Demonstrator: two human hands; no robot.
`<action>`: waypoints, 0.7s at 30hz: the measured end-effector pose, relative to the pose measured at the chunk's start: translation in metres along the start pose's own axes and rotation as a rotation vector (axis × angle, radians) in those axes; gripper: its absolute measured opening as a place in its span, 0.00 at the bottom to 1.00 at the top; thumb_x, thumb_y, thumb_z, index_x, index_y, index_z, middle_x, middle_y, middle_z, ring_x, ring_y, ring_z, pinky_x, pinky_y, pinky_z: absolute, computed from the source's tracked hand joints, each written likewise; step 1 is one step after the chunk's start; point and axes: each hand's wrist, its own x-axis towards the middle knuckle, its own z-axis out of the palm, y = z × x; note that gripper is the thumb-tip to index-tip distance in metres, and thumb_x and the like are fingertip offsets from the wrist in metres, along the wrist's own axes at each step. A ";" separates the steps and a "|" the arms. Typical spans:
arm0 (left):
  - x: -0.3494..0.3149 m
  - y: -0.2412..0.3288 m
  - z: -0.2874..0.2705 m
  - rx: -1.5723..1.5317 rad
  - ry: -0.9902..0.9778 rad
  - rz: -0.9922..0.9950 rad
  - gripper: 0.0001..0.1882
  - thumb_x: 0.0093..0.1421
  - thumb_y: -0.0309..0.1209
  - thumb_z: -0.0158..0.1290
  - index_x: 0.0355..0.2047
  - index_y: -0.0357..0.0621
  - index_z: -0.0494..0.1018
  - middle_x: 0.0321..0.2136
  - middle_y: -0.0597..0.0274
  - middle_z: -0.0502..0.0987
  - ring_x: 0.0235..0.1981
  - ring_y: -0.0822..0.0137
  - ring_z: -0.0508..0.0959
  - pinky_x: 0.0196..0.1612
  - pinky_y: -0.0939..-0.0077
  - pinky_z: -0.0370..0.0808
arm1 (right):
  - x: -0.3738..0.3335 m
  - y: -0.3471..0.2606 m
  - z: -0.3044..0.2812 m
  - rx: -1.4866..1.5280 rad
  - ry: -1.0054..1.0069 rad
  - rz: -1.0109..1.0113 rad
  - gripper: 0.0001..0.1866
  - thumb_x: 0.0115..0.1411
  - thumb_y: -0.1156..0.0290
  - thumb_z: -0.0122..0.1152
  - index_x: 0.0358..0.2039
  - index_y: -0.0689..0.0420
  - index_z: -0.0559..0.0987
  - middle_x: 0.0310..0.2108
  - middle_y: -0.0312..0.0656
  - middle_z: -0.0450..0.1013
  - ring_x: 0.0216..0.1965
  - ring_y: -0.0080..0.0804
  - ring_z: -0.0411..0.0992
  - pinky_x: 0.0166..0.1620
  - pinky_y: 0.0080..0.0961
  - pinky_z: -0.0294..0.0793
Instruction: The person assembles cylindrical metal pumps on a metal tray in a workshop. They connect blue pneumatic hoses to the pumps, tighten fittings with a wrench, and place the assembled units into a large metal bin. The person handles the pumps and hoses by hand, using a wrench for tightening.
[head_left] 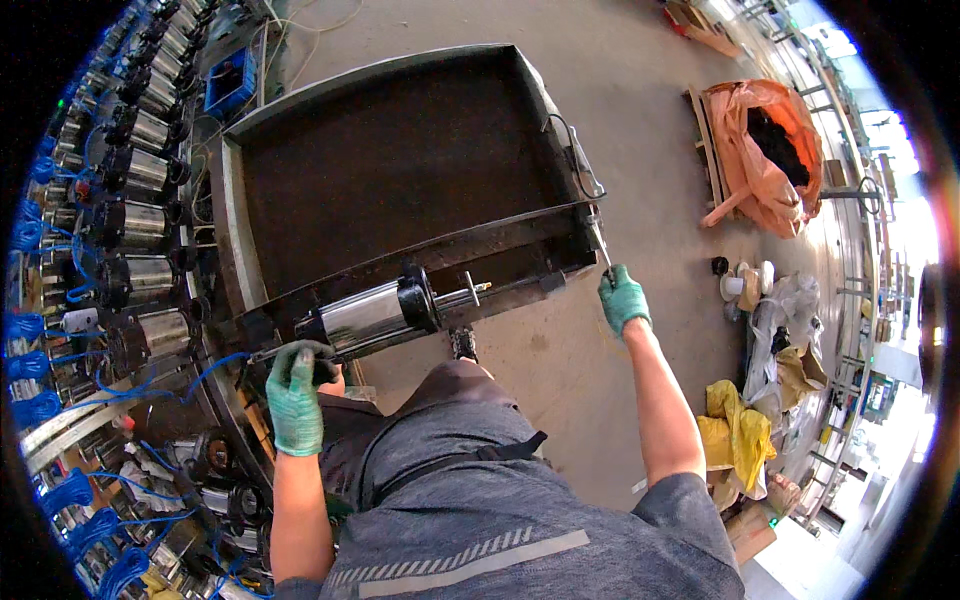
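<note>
A shiny steel cylinder with black end caps, like a pump motor point(365, 318), lies across the near edge of a large dark metal tray point(235, 215). From its right end a thin shaft with a brass-coloured tip sticks out. My left hand point(298, 405), in a green glove with dark fingertips, is curled beside the cylinder's left end, where a blue cable point(215, 372) runs in. What its fingers hold is hidden. By the tray's near right corner my gloved right hand point(625, 300) is closed round a slim metal tool point(600, 242), its far end at the corner.
Rows of similar motors point(135, 225) with coiled blue cables line the left side. A blue crate point(230, 83) stands at the far left. To the right are an orange sack point(735, 150) on a pallet, plastic wrapping point(785, 320) and a yellow bag point(738, 430).
</note>
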 end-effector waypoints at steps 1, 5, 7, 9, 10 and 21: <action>-0.002 -0.002 -0.008 0.014 0.040 0.003 0.14 0.68 0.38 0.53 0.38 0.39 0.78 0.32 0.63 0.80 0.30 0.71 0.77 0.39 0.74 0.73 | 0.011 0.006 0.016 0.017 0.067 -0.004 0.14 0.64 0.60 0.57 0.44 0.55 0.71 0.34 0.58 0.77 0.38 0.64 0.75 0.39 0.51 0.73; -0.009 -0.018 -0.048 0.016 0.238 -0.037 0.11 0.69 0.33 0.50 0.41 0.39 0.77 0.36 0.63 0.80 0.35 0.71 0.77 0.43 0.73 0.74 | 0.027 -0.013 0.026 0.252 0.203 -0.016 0.16 0.63 0.61 0.61 0.46 0.56 0.71 0.31 0.54 0.77 0.32 0.53 0.76 0.39 0.44 0.75; 0.000 -0.035 -0.078 0.118 0.334 0.001 0.11 0.70 0.33 0.50 0.45 0.40 0.76 0.38 0.63 0.79 0.39 0.70 0.77 0.45 0.74 0.74 | 0.032 0.000 0.032 0.351 0.185 -0.065 0.16 0.63 0.62 0.61 0.42 0.61 0.70 0.34 0.45 0.72 0.35 0.33 0.67 0.41 0.36 0.73; 0.016 -0.063 -0.121 0.252 0.381 0.005 0.11 0.68 0.30 0.52 0.48 0.39 0.75 0.42 0.63 0.78 0.42 0.69 0.77 0.47 0.73 0.75 | 0.039 0.029 0.044 0.362 0.196 -0.125 0.14 0.61 0.68 0.61 0.41 0.61 0.70 0.32 0.45 0.69 0.34 0.35 0.66 0.41 0.36 0.72; 0.016 -0.063 -0.134 0.292 0.429 0.010 0.11 0.67 0.29 0.53 0.48 0.39 0.75 0.43 0.64 0.77 0.43 0.69 0.77 0.48 0.72 0.75 | 0.024 -0.014 0.026 0.343 0.120 0.036 0.13 0.60 0.70 0.61 0.41 0.61 0.70 0.34 0.45 0.69 0.34 0.36 0.68 0.41 0.37 0.72; 0.086 -0.085 -0.216 1.579 -0.039 -0.009 0.21 0.58 0.35 0.56 0.53 0.46 0.74 0.52 0.47 0.76 0.53 0.44 0.75 0.58 0.53 0.71 | -0.119 -0.293 -0.003 0.040 -0.192 -0.847 0.19 0.58 0.68 0.63 0.51 0.54 0.74 0.55 0.51 0.69 0.44 0.57 0.76 0.43 0.45 0.79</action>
